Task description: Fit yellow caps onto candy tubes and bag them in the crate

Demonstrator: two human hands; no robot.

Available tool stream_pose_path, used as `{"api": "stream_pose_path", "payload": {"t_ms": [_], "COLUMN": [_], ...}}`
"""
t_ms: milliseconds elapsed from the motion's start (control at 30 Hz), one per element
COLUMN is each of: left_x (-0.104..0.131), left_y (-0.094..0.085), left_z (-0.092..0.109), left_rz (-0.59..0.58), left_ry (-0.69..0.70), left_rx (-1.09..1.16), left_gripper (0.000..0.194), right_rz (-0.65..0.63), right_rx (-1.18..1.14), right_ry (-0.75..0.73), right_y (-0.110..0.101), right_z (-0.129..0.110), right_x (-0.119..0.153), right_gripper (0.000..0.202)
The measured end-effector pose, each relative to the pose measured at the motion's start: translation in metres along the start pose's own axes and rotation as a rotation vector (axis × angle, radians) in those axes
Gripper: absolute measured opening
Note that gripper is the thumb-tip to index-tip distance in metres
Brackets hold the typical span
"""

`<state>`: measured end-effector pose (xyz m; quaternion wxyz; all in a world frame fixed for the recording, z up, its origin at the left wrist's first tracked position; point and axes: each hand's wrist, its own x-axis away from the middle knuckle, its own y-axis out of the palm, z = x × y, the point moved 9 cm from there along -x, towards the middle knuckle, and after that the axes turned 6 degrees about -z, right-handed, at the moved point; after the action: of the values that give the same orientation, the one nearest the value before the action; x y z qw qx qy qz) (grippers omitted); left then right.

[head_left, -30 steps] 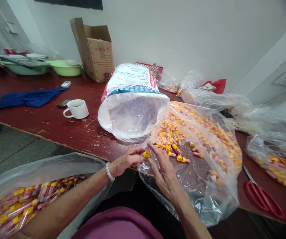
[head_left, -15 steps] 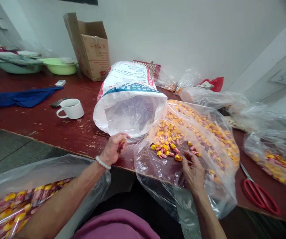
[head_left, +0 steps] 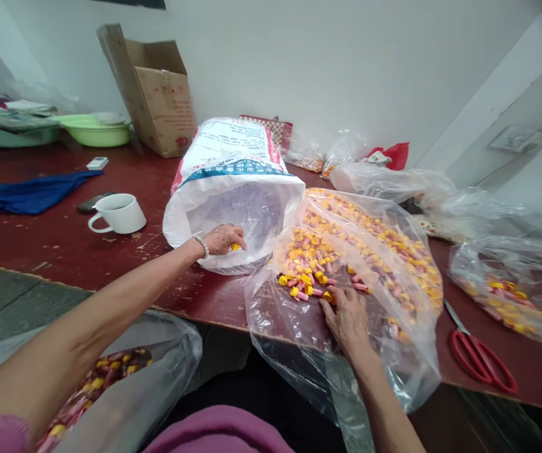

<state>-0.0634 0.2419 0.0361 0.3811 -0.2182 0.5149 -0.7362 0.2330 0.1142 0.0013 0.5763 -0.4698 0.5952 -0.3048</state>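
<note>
My left hand (head_left: 224, 239), with a bracelet at the wrist, is at the mouth of the white printed sack (head_left: 237, 148), its fingers closed on a small yellow piece (head_left: 235, 246). The sack lies on its side, with a pale plastic lining inside. My right hand (head_left: 347, 314) rests over the clear plastic bag (head_left: 271, 314), its fingertips at a yellow-capped piece (head_left: 328, 296) near the edge of the pile. Many red-and-white pieces with yellow caps (head_left: 311, 251) lie in the mouth of that bag and further inside it. Whether my right fingers grip a piece is unclear.
Red-handled scissors (head_left: 483, 358) and another clear bag of pieces (head_left: 511, 302) lie right. A white mug (head_left: 122, 215), blue cloth (head_left: 29, 194), cardboard box (head_left: 164, 104) and green basin (head_left: 95, 131) stand left. Below the table's front edge is a large filled bag (head_left: 157, 377).
My left hand has moved forward from the table's front edge into the mouth of the sack. My right hand has shifted slightly, fingers lower over the pieces. The view has turned a little.
</note>
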Motion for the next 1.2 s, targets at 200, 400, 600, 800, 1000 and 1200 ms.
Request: {"api": "stream_pose_path", "payload": {"t_ms": [200,400,600,800,1000,1200], "left_x": [0.006,0.031,0.071,0.087,0.087,0.086], "left_y": [0.013,-0.002,0.018,0.054,0.072,0.085], "left_z": [0.0,0.013,0.088,0.149,0.159,0.164], "left_rz": [-0.098,0.048,0.079,0.035,-0.02,-0.076], "left_ry": [0.006,-0.092,-0.09,-0.05,-0.109,-0.155], "left_rx": [-0.075,-0.049,0.467,0.851,1.367,1.621], "left_gripper": [0.027,0.022,0.034,0.036,0.024,0.018], "right_rz": [-0.013,0.068,0.072,0.012,-0.058,0.01], "right_rx": [-0.052,-0.153,-1.043,-1.29,-0.86,-0.51], "right_ry": [0.013,0.065,0.314,0.203,-0.117,-0.355], "right_y": [0.006,-0.018,-0.058,-0.058,-0.067,-0.066], "right_z": [0.023,0.024,-0.045,-0.109,-0.12,-0.142], "right_x": [0.004,0.005,0.005,0.007,0.017,0.027], "right_gripper": [0.023,0.028,0.033,0.024,0.036,0.076]}}
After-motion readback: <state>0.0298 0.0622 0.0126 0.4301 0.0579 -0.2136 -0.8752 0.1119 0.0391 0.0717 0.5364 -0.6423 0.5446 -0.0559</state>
